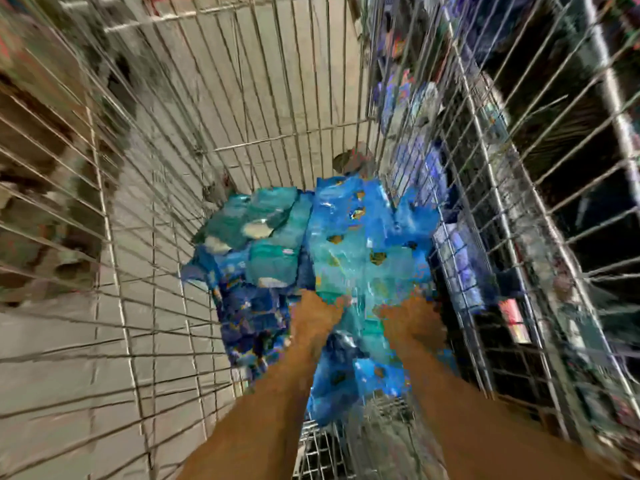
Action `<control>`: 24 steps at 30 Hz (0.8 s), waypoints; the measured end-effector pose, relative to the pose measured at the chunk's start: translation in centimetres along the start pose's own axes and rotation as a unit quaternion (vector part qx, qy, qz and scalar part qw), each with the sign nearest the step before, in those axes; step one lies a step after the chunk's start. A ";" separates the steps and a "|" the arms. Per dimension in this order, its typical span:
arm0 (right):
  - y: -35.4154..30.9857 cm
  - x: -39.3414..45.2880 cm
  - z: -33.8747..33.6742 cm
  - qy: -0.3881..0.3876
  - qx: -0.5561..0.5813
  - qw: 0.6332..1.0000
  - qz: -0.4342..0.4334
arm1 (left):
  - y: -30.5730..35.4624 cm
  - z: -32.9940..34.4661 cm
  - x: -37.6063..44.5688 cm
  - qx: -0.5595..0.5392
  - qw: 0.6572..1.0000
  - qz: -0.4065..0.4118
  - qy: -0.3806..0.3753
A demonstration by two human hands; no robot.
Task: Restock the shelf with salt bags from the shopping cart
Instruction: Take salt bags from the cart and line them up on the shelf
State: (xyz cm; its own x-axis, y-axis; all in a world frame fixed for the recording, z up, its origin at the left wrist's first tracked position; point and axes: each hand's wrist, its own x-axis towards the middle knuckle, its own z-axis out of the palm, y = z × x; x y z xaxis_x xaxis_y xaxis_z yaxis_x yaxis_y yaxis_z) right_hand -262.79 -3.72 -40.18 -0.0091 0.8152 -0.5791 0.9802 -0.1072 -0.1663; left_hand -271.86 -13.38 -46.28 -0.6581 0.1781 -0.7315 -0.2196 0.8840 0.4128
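Head view: both arms reach into the wire shopping cart (145, 209), the left hand (317, 311) and right hand (407, 318) set on either side of a blue salt bag (360, 271) atop the pile. Blur hides the fingers, so grip cannot be told; no printing is legible. Shelves (554, 168) stand right of the cart.

Blurred view — both hands (363, 315) among blue salt bags (346, 244), inside wire shopping cart (242, 98)

salt bags (311, 244) in cart (242, 98) | shelf (519, 237) right of cart
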 end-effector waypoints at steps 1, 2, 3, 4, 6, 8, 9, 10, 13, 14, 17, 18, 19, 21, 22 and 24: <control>0.0 0.1 0.3 -0.006 -0.005 1.000 0.001 | -0.1 0.0 0.1 -0.076 0.997 0.006 -0.011; -0.1 0.0 0.5 -0.012 -0.004 1.000 -0.006 | -0.1 -0.2 0.0 -0.127 0.991 0.013 -0.025; -0.1 0.0 0.7 -0.012 0.010 1.000 -0.015 | 0.0 -0.5 0.0 -0.156 0.987 0.016 -0.046; -0.2 -0.2 0.6 -0.009 0.035 0.999 -0.024 | 0.2 -1.0 -0.1 -0.171 0.983 0.008 -0.071; 0.0 -0.6 0.5 -0.013 0.088 0.995 -0.050 | 0.2 -2.0 -0.6 -0.191 0.974 -0.010 -0.119; 0.6 -1.1 -0.1 -0.040 0.128 0.989 -0.068 | 0.0 -3.2 -1.8 -0.210 0.966 -0.009 -0.152; 0.9 -1.5 -0.7 -0.056 0.157 0.983 -0.071 | 0.0 -4.1 -2.8 -0.211 0.964 -0.007 -0.159; 1.1 -2.0 -1.4 -0.073 0.200 0.975 -0.066 | 0.1 -4.9 -3.8 -0.210 0.965 -0.003 -0.159; 1.6 -4.0 -4.6 -0.102 0.334 0.936 -0.043 | 0.7 -7.4 -7.2 -0.199 0.969 0.011 -0.145; 1.9 -5.0 -6.2 -0.104 0.363 0.925 -0.047 | 1.1 -8.4 -8.6 -0.191 0.971 0.022 -0.141; 2.8 -8.8 -11.3 -0.131 0.458 0.877 -0.066 | 2.8 -11.9 -13.4 -0.168 0.972 0.064 -0.154; 3.3 -10.5 -13.3 -0.142 0.489 0.858 -0.073 | 3.5 -13.3 -15.4 -0.153 0.971 0.074 -0.166; 4.0 -12.4 -15.5 -0.151 0.513 0.841 -0.082 | 4.0 -14.6 -17.5 -0.148 0.970 0.073 -0.179; 5.9 -16.3 -19.2 -0.170 0.541 0.817 -0.104 | 4.9 -17.1 -22.2 -0.180 0.956 0.083 -0.216; 7.2 -18.5 -21.2 -0.184 0.560 0.799 -0.116 | 5.2 -18.0 -25.1 -0.191 0.946 0.116 -0.233; 10.3 -22.7 -24.5 -0.215 0.604 0.758 -0.114 | 5.8 -18.9 -30.6 -0.239 0.930 0.142 -0.242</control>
State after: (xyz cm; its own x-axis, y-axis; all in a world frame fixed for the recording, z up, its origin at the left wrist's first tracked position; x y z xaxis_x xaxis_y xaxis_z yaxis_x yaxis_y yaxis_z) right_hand -247.61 -9.38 -9.21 -0.4703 0.6575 -0.5887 0.0483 -0.6469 -0.7611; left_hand -266.60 -21.90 -11.21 -0.3617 0.6507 -0.6677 -0.4580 0.4997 0.7352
